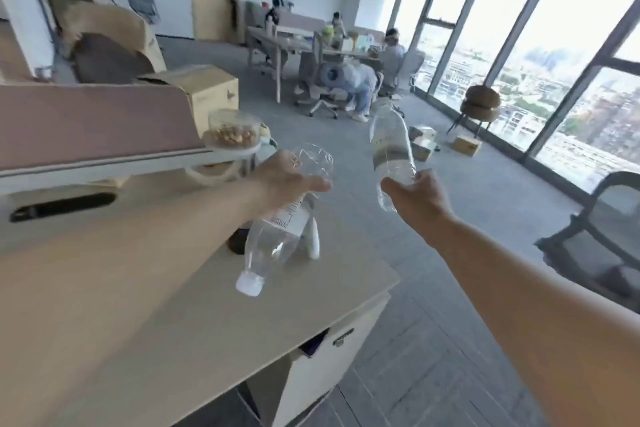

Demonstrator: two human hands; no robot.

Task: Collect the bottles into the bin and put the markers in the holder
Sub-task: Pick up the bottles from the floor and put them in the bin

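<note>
My left hand point(284, 180) grips a clear empty plastic bottle point(273, 239) round its middle. That bottle is tipped over, its white cap pointing down toward me and its base up beyond my fingers. My right hand point(419, 194) holds a second clear bottle point(391, 149) near its base, with a white and grey label and its neck pointing up and away. Both bottles hang in the air past the desk's far corner. No bin, markers or holder can be seen.
A light wooden desk point(173, 305) fills the lower left, with a pink partition point(93, 121), a clear tub of snacks point(233, 130) and cardboard boxes point(211, 87) behind. Grey floor lies ahead, a chair point(602, 236) at right, and seated people at a far table point(367, 80).
</note>
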